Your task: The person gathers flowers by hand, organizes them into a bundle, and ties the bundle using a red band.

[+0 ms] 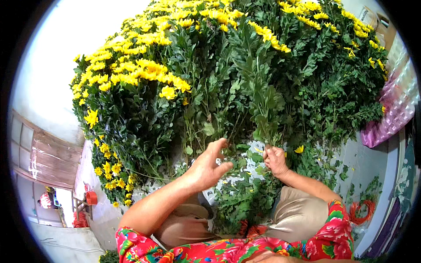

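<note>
My right hand (275, 161) is closed around the lower stems of a bunch of yellow chrysanthemums (258, 83). The bunch stands nearly upright, leaves along its length and yellow blooms at its top. To the left, my left hand (209, 165) has its thumb and fingers apart, with nothing between them. It is near the lower stems of a big bank of yellow chrysanthemums (206, 79) that rises in front of me. Loose green leaves (245, 197) lie heaped between my knees, below both hands.
Pink-and-clear bubble wrap (392, 98) hangs at the right. A coil of orange-red twine (362, 212) lies on the floor beside my right knee. An orange-red container (91, 198) stands by a wooden frame at the left. Fallen leaves and petals litter the floor.
</note>
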Available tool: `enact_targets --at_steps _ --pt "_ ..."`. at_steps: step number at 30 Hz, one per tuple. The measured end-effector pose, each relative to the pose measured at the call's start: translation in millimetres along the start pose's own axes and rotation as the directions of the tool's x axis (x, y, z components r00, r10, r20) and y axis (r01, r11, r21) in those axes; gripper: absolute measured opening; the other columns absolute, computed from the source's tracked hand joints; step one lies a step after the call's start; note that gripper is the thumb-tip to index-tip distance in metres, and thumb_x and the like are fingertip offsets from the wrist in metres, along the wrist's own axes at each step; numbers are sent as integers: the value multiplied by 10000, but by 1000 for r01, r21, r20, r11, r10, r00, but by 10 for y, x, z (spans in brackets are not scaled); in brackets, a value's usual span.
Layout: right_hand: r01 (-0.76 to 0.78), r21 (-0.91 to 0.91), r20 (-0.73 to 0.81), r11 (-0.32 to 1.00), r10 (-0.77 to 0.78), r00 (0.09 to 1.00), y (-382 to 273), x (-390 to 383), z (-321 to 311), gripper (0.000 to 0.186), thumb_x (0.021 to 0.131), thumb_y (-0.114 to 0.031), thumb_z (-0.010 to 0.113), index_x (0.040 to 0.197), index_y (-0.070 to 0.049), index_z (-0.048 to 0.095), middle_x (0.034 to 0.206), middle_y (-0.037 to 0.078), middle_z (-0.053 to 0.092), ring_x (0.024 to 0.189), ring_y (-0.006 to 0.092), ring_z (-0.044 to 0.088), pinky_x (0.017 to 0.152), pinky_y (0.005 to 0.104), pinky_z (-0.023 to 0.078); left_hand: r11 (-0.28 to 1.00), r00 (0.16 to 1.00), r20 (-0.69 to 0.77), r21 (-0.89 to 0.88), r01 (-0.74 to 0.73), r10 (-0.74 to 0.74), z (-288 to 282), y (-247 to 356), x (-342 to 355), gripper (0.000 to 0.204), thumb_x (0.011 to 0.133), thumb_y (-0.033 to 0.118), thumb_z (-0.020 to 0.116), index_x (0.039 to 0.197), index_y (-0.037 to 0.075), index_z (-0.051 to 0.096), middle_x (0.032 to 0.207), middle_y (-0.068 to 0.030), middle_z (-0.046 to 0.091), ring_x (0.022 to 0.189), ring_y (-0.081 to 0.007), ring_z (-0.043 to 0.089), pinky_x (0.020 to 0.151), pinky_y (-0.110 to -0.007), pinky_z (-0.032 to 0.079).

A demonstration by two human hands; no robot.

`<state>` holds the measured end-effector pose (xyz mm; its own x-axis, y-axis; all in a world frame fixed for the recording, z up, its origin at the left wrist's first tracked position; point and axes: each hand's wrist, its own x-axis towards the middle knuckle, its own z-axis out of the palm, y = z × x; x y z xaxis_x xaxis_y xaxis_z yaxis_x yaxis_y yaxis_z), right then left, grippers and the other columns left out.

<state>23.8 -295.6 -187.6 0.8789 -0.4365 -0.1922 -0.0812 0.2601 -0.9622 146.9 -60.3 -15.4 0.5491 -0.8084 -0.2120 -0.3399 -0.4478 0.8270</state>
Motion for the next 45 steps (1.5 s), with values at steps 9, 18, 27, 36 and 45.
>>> enact_targets --at_steps 9,18,27,36,45 --pt "118 -486 -179 866 -231 956 -322 -287 -946 373 949 -242 601 631 -63 523 625 -39 468 604 68 388 529 280 333 988 995 51 134 82 -89 58 -216 210 672 895 198 690 1431 -8 340 1366 -204 398 1223 -334 544 967 -424 502" --pt "-360 -871 -491 335 -543 681 621 -2619 -2736 243 939 -167 538 1030 46 612 959 201 600 877 307 563 790 407 442 987 994 55 137 87 -96 43 -530 319 683 870 205 717 1409 -7 354 1348 -204 396 1213 -338 552 959 -412 506" --pt "76 -758 -100 648 -231 968 -564 -687 -1316 246 900 -149 640 1081 17 647 956 110 683 890 150 626 810 297 498 974 896 -381 -100 204 -227 -226 -1301 677 689 849 219 711 1394 -51 387 1328 -251 488 1109 -324 612 941 -398 506" --pt "360 -573 545 737 14 838 -489 1307 979 422 882 -175 659 1243 14 549 1173 181 668 1100 244 648 960 370 512 925 667 -655 -146 351 -356 -520 -2196 1161 721 847 266 679 1399 -66 355 1394 -296 415 1304 -414 423 1098 -435 352" --pt "186 -305 394 934 -54 918 119 2107 1544 711 782 -163 789 1329 67 398 1328 249 552 1244 317 552 1025 393 462 863 754 -462 -426 273 -467 -647 -2675 1444 632 765 357 701 1198 -87 575 1273 -283 568 1213 -381 521 1027 -428 405"
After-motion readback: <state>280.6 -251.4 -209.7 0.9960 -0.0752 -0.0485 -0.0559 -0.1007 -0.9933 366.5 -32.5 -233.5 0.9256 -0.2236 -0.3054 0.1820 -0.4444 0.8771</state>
